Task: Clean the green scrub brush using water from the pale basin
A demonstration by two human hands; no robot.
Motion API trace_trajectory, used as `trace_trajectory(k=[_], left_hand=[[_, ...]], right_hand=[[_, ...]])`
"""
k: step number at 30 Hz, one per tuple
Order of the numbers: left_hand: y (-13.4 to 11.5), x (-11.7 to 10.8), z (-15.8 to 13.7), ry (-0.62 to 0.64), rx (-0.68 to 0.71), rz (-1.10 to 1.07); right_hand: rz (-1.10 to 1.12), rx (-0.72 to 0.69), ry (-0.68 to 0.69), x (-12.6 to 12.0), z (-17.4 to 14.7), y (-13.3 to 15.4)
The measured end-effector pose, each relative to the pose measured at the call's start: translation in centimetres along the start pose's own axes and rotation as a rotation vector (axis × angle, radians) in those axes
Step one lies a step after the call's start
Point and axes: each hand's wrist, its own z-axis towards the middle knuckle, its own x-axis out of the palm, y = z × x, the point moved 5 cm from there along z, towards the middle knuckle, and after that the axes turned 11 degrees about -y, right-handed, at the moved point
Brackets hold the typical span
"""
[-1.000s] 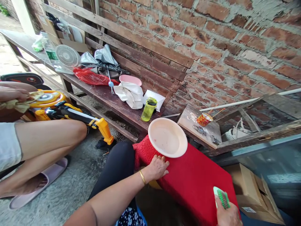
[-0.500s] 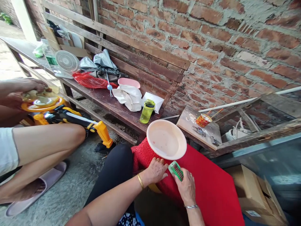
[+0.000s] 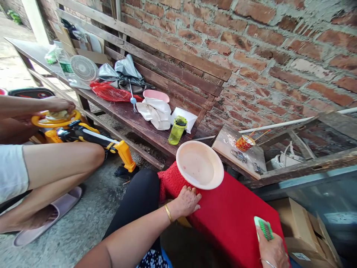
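A red cloth (image 3: 228,212) is spread before me, smooth on the right and bunched at its far left. My left hand (image 3: 188,201), a gold bangle at its wrist, presses on its near edge with bent fingers closed on the fabric; the fingertips are partly hidden. Just beyond those fingers a pale pink basin (image 3: 199,165) rests on the cloth, with a little liquid and some specks inside. Toward the cloth's right end, my right hand (image 3: 272,247) grips a green scrub brush (image 3: 263,227), whose bristles show.
A wooden bench (image 3: 119,111) along the brick wall bears a green bottle (image 3: 177,130), white cloth (image 3: 154,113), red bag (image 3: 114,92) and fan (image 3: 83,68). Right are a patterned cup (image 3: 244,143) and cardboard box (image 3: 304,230). At left another person's hand (image 3: 60,104) is over a yellow-rimmed object (image 3: 55,121).
My right hand has carried the brush from beside my left hand to the right end of the cloth. My left hand stays by the basin. The other person's hands have shifted slightly.
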Motion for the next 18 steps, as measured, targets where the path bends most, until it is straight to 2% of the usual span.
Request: trace_trajectory(k=[2, 4, 7, 12, 15, 18], left_hand=[[0.0, -0.1, 0.1, 0.006, -0.007, -0.006], [0.1, -0.3, 0.2, 0.021, -0.017, -0.010], [0.1, -0.4, 0.2, 0.033, -0.019, -0.007], [0.1, -0.4, -0.1, 0.027, -0.013, 0.001], [0.0, -0.5, -0.1, 0.028, -0.016, -0.004], [0.0, -0.6, 0.0, 0.042, -0.018, 0.009]], right_hand=[[0.012, 0.061, -0.005, -0.4, -1.0, -0.7], [0.082, 0.059, 0.037, -0.3, -2.5, 0.9], [0.278, -0.076, 0.096, 0.3, -5.2, 6.4], [0.514, -0.478, 0.098, 0.8, -9.1, 15.8], [0.488, -0.636, 0.069, 1.5, -9.3, 18.6], [0.427, -0.655, 0.063, 2.8, -7.6, 19.6]])
